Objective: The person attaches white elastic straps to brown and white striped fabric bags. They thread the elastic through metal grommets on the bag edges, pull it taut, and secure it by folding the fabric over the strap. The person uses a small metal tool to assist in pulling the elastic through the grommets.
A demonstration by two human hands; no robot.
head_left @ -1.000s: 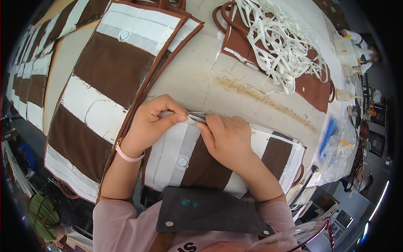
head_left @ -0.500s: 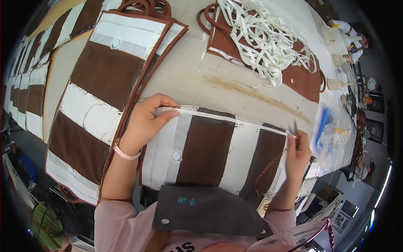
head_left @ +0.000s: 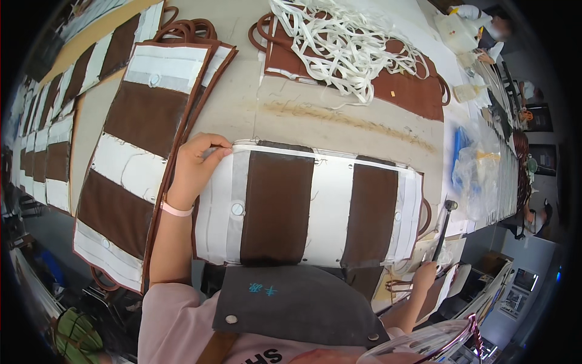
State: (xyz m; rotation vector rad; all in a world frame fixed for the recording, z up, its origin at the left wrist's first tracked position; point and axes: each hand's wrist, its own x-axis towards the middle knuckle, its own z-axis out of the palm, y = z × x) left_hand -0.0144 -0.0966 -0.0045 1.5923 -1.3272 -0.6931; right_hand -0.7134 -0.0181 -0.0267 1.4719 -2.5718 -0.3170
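Striped panel (head_left: 330, 206) is pinched by left fingers (head_left: 212, 139), hold of right fingers (head_left: 425, 272) unclear; flap (head_left: 303, 306) bears blue writing (head_left: 262, 289).

Two hands (head_left: 198, 159), one pinched striped panel (head_left: 330, 212), one pink wristband (head_left: 177, 210), one white tangle (head_left: 348, 51)

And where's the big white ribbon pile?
In the head view, the ribbon pile lies near the top, right of centre, on a brown panel beyond the striped panel.

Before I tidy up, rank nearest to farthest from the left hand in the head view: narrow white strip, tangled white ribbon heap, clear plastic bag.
1. Narrow white strip: at the left hand.
2. Ribbon heap: upper right.
3. Plastic bag: far right.
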